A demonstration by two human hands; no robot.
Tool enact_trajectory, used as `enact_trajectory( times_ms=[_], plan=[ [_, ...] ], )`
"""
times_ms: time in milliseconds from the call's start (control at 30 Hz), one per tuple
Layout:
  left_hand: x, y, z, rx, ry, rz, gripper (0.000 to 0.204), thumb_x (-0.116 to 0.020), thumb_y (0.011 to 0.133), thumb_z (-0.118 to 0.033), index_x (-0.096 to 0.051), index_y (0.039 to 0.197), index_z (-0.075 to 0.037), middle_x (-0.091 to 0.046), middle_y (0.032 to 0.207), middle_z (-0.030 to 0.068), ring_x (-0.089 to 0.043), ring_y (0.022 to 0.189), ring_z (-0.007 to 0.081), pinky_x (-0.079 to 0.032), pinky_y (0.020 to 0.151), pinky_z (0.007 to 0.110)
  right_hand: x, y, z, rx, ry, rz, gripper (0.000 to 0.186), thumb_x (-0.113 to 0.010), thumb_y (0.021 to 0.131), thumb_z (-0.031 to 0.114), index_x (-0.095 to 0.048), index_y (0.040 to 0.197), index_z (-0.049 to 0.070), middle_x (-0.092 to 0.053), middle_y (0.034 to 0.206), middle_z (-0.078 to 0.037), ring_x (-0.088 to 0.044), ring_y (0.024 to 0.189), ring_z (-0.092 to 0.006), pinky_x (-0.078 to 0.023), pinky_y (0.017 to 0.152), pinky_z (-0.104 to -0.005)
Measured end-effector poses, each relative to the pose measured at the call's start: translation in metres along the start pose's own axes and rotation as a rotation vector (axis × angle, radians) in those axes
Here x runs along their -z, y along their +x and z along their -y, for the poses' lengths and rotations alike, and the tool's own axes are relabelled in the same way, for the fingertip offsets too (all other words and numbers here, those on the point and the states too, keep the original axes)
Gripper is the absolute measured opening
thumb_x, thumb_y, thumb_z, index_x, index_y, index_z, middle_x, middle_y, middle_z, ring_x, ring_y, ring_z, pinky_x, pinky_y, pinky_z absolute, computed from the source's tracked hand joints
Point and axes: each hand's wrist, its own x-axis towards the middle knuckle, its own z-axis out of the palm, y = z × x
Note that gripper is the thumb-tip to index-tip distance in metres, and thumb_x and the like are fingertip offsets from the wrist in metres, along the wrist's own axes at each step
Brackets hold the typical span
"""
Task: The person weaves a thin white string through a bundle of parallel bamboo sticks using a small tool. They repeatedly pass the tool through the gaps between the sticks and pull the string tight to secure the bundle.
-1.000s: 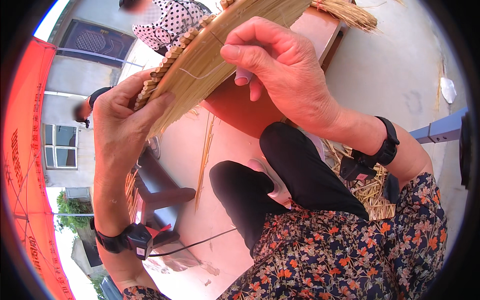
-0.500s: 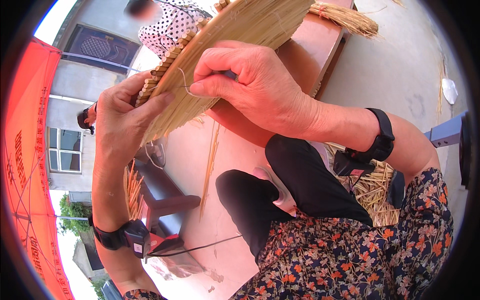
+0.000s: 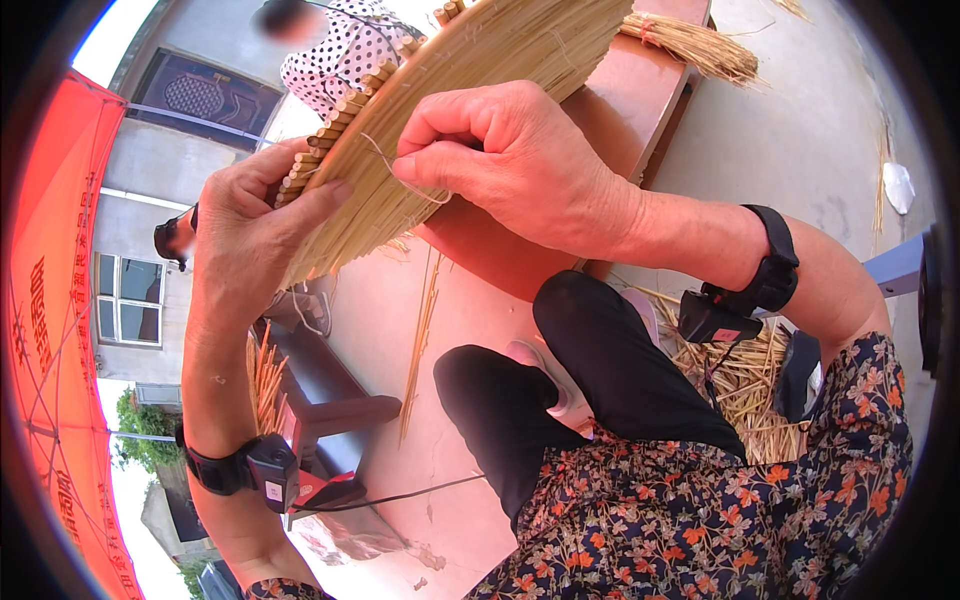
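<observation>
A panel of pale straw stalks (image 3: 545, 45), stitched side by side, is held up tilted at the top of the view. Cut round stalk ends line its left edge, next to a smooth flat strip. My left hand (image 3: 240, 235) is closed on the lower left corner, thumb on the near face and fingers behind. Close in front of the panel, my right hand (image 3: 525, 165) pinches a thin white thread (image 3: 378, 152) between thumb and forefinger. The thread runs to the panel by the strip, and some of it hangs below my thumb. Whether a needle is in the pinch is hidden.
Behind the panel stands a brown wooden table (image 3: 640, 95) bearing a tied straw bundle (image 3: 690, 45). A dark bench (image 3: 340, 405) is at lower left, with loose straw (image 3: 750, 370) beside my right knee. Another person in a polka-dot top (image 3: 335, 55) sits beyond. A red canopy (image 3: 50, 270) hangs left.
My right hand has drawn slightly right, away from the panel's edge, with the thread. The left hand keeps its hold on the corner.
</observation>
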Motion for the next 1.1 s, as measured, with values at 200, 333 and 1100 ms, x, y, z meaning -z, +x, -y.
enact_trajectory(
  times_ms=[200,333,1100],
  plan=[
    [0.000,0.001,0.002,-0.011,0.003,0.014,0.029,-0.072,0.088,-0.003,-0.070,0.116,0.005,-0.072,0.094,0.0028,-0.064,0.080,0.0052,-0.053,0.069,0.022,-0.003,0.001,-0.004,0.012,0.004,-0.010,0.020,-0.065,0.091,0.014,-0.071,0.095,-0.004,-0.066,0.072,-0.015,-0.063,0.068,-0.0163,-0.051,0.067,-0.0324],
    [0.001,0.001,0.002,-0.015,0.005,0.009,0.029,-0.072,0.088,-0.003,-0.071,0.115,0.005,-0.072,0.094,0.0028,-0.064,0.080,0.0051,-0.053,0.070,0.022,0.000,0.000,0.004,-0.039,-0.045,0.026,0.019,-0.066,0.097,0.011,-0.072,0.107,-0.003,-0.074,0.089,-0.003,-0.063,0.084,-0.0055,-0.053,0.077,-0.0241],
    [0.002,0.003,0.002,-0.018,-0.002,0.014,0.029,-0.072,0.088,-0.004,-0.071,0.116,0.005,-0.072,0.093,0.0031,-0.064,0.078,0.0049,-0.054,0.068,0.022,-0.004,0.001,0.005,-0.044,-0.051,0.009,0.024,-0.063,0.098,0.011,-0.072,0.116,-0.002,-0.076,0.097,-0.005,-0.065,0.090,-0.0068,-0.054,0.081,-0.0245]
  ],
)
